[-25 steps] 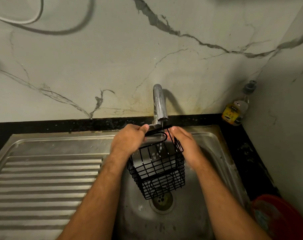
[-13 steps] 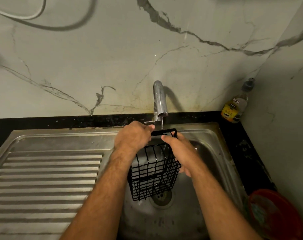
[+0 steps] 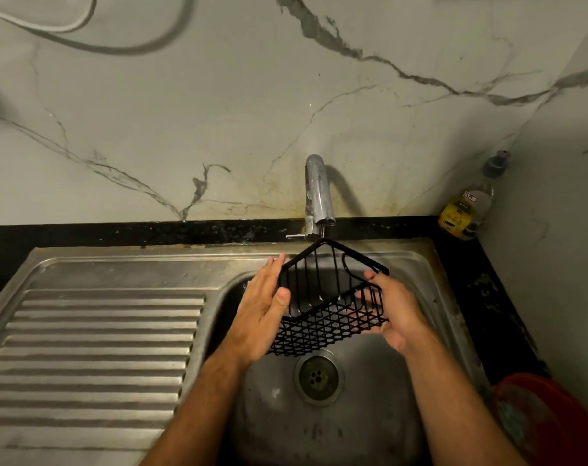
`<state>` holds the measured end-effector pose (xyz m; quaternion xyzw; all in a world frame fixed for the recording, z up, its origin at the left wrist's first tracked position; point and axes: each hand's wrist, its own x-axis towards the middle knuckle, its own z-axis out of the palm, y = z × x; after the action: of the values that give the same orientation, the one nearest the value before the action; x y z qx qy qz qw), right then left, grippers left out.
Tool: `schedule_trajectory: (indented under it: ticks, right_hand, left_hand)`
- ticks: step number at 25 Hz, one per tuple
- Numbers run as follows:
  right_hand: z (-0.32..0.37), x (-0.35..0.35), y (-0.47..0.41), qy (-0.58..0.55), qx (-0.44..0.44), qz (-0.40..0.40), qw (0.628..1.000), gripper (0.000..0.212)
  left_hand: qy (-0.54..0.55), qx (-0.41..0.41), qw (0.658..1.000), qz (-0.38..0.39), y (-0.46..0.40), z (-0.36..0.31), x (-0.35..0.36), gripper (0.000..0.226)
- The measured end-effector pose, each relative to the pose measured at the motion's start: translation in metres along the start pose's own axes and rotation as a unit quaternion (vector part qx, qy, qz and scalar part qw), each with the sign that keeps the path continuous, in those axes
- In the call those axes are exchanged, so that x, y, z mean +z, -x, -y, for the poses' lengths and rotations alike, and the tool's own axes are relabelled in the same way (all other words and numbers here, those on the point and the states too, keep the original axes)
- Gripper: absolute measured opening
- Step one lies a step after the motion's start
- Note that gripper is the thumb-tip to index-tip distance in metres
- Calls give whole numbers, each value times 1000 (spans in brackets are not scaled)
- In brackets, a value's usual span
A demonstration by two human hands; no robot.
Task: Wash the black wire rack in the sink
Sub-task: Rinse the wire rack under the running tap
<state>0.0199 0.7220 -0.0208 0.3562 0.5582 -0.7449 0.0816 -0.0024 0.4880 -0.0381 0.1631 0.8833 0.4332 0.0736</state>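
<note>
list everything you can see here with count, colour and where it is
rack: 1, black wire, held tilted over the basin below the tap
tap: 1, chrome, at the back edge of the sink
sink: 1, steel, basin at centre
drain: 1, dull metal, basin floor
drainboard: 1, ribbed steel, left of the basin
bottle: 1, clear with yellow label, back right corner
tub: 1, red, lower right edge
cable: 1, white, on the wall top left
left hand: flat against the rack's left side
right hand: holds the rack's right side
</note>
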Motion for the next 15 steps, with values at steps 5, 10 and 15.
schedule_trajectory:
  ticks: [5, 10, 15]
  right_hand:
    - [-8, 2, -6, -1, -55, -26, 998, 36]
    - [17, 0, 6, 91, -28, 51, 994, 54]
    - [-5, 11, 5, 79, 58, 27, 995, 67]
  left_hand:
    - [-65, -44, 997, -29, -26, -35, -17, 27]
    - [-302, -43, 952, 0, -41, -82, -2, 32]
    - [-370, -12, 929, 32, -26, -94, 13, 35]
